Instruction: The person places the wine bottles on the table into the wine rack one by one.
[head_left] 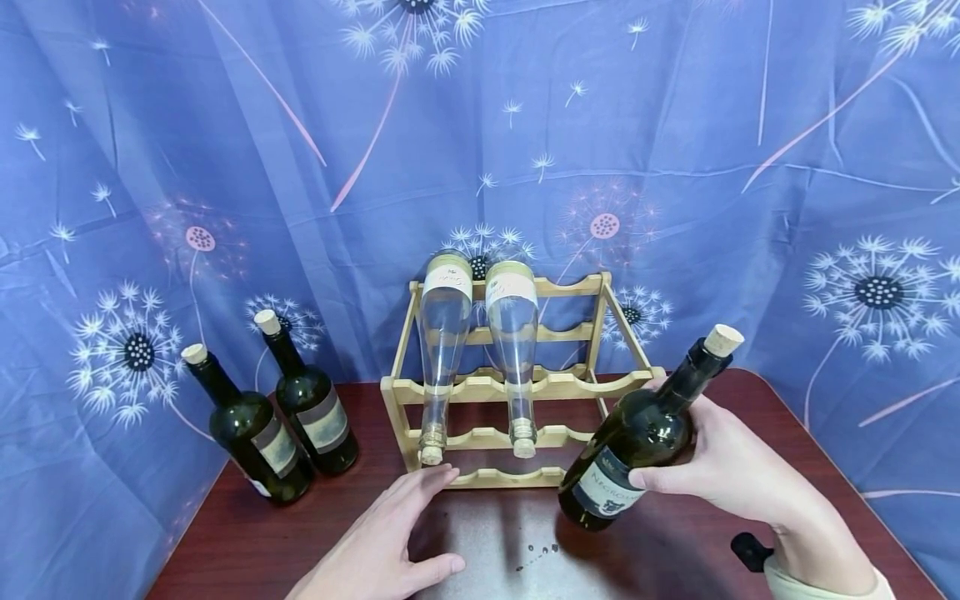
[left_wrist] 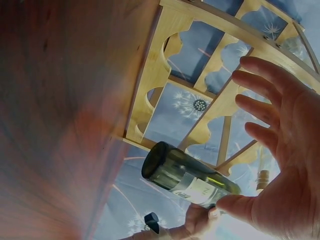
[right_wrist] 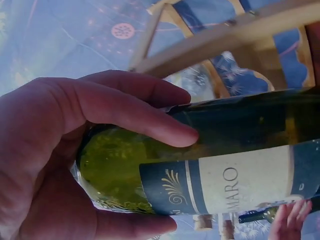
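Note:
My right hand grips a dark green wine bottle by its shoulder, thumb on one side and fingers round the other. This corked bottle leans with its neck to the upper right, in front of the right end of the wooden wine rack. In the right wrist view its blue-and-white label faces the camera. My left hand holds nothing; its fingers are spread, just before the rack's front. Two clear corked bottles, one on the left and one beside it, lie on the rack's top tier, necks toward me.
Two dark corked bottles, a nearer one and another, stand upright on the reddish-brown table left of the rack. A blue dandelion-patterned curtain hangs behind. The rack's lower tiers have scalloped rails.

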